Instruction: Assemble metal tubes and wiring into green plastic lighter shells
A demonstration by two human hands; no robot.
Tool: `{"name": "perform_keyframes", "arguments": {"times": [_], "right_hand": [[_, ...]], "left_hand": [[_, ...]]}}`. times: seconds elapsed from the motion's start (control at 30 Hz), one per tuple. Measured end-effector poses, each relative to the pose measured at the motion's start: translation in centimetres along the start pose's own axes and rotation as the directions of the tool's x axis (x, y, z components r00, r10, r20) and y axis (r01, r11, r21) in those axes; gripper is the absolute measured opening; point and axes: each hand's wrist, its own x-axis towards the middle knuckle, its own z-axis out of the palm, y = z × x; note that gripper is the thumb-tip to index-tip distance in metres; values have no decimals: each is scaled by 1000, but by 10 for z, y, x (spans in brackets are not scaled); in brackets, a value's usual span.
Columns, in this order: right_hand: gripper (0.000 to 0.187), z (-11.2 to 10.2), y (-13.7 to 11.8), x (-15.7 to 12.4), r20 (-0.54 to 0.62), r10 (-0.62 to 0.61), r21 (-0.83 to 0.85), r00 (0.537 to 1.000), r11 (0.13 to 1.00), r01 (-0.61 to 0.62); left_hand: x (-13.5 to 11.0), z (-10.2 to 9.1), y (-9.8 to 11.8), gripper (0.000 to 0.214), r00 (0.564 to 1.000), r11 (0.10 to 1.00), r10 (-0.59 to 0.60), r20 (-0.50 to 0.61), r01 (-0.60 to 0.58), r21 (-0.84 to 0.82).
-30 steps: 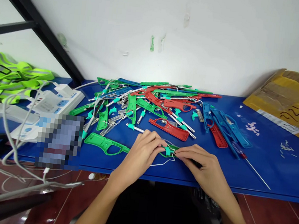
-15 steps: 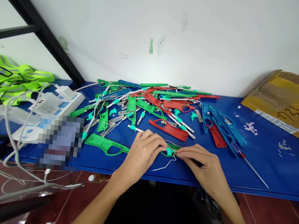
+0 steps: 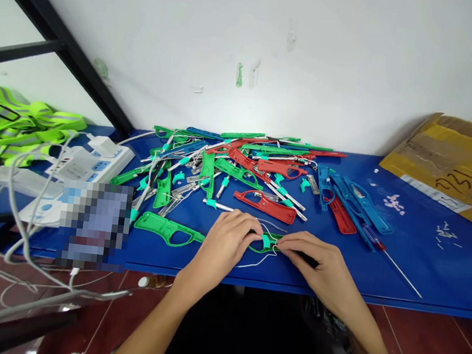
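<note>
Near the front edge of the table, a green lighter casing half [image 3: 256, 247] lies between my hands, its ends hidden under them. A teal trigger [image 3: 266, 241] sits in it, and a thin white wire [image 3: 256, 264] loops out towards me. My left hand [image 3: 228, 241] is closed on the casing's left part, thumb and index fingertip against the trigger. From the right, my right hand [image 3: 320, 260] pinches at the casing beside the trigger and wire, with fingertips together. Another green casing half [image 3: 168, 229] lies just left of my left hand.
Behind my hands spreads a pile of casings, metal tubes and teal parts, with a red casing half [image 3: 269, 206] nearest. A screwdriver [image 3: 396, 266] and blue casings [image 3: 361, 200] lie right, before a cardboard box [image 3: 446, 161]. A power strip [image 3: 104, 168] with cables stands left.
My hands stay at nearly the same spot with small finger movements. The trigger and the loose wire end have shifted very slightly left.
</note>
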Motion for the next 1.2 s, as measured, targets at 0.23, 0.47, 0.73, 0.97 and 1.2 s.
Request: {"name": "perform_keyframes", "arguments": {"times": [0.23, 0.47, 0.73, 0.97, 1.2], "right_hand": [[13, -1, 0, 3, -2, -7, 6, 1000, 1000, 7], [16, 2, -2, 3, -7, -23, -39, 1000, 999, 23], [28, 1, 0, -2, 26, -139, -112, 990, 984, 141], [27, -1, 4, -3, 33, -98, -125, 995, 987, 101], [22, 1, 3, -3, 33, -98, -146, 995, 984, 102]], "left_hand": [[-4, 2, -3, 13, 1000, 999, -19, -4, 19, -26], [-7, 3, -4, 10, 999, 999, -26, -33, 24, -44], [-8, 3, -5, 11, 998, 997, -43, -47, 39, -68], [-6, 1, -4, 15, 998, 997, -47, -35, 45, -58], [-5, 1, -1, 11, 996, 994, -79, -37, 76, -76]]}}
